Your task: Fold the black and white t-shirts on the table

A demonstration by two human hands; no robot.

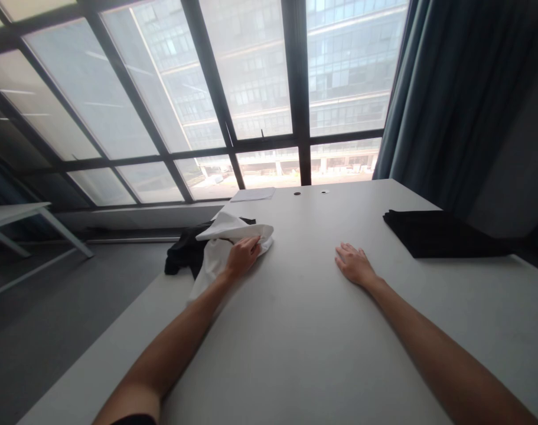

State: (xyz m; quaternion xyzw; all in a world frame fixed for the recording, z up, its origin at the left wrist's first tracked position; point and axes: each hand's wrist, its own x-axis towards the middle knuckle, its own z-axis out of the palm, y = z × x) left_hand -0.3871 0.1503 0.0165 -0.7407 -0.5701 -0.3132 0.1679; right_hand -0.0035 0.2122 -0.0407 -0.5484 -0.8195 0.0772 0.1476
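My left hand (242, 255) is closed on a crumpled white garment (224, 236) at the left edge of the white table (304, 330). Part of the white cloth hangs over the table's edge. A dark garment (184, 251) lies under and behind it, also draped off the edge. My right hand (352, 264) rests flat on the tabletop with its fingers spread, holding nothing, about a hand's length to the right of the white garment.
A folded black cloth (432, 233) lies at the table's right side. A sheet of paper (253, 193) and two cable holes (310, 192) sit at the far edge. Beyond are large windows (233, 88), a blue curtain (455, 94) and another table (16, 215) at left.
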